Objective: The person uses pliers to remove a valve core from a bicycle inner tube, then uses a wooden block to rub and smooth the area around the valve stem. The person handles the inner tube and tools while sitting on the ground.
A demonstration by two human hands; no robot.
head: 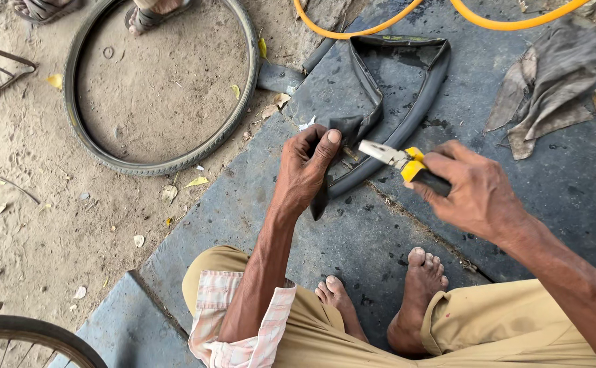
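Observation:
A black rubber inner tube (407, 116) lies folded on a dark grey slab (352, 232). My left hand (308, 167) pinches a fold of the tube near its lower end, thumb on top. My right hand (475, 191) grips pliers (396, 160) with yellow and black handles. The metal jaws point left toward the pinched spot, just short of my left thumb. My bare feet rest on the slab below the hands.
A bicycle tyre (168, 163) lies on the sandy ground at upper left, with another person's sandalled feet (151, 13) inside its ring. An orange hose (379, 27) curves along the top. Dirty rags (550, 88) lie at right. Part of a wheel (32, 337) shows at bottom left.

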